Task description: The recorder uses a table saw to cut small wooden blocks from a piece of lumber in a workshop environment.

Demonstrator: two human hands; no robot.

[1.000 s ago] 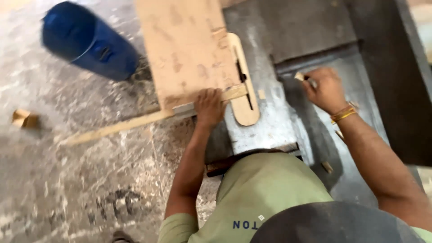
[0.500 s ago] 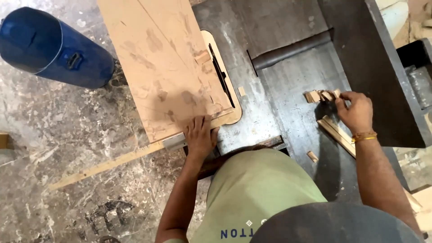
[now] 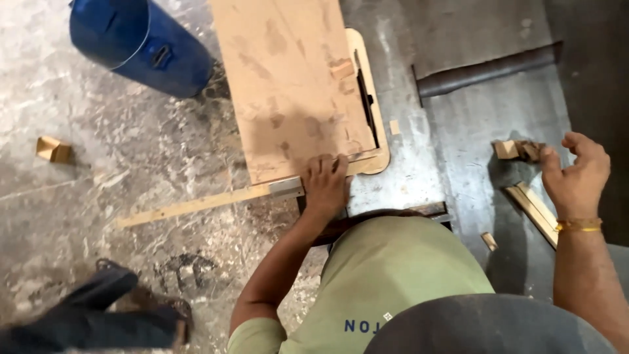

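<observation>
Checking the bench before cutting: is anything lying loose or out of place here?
Yes. Small wood offcuts and thin strips lie scattered on the metal table beside the right hand, and one block sits on the floor.

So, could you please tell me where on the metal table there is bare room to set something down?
The metal table is bare between the wooden board and the small wood blocks, apart from one tiny chip. It is crowded by the right hand, with blocks and wooden strips. The left hand presses the board's near edge.
</observation>
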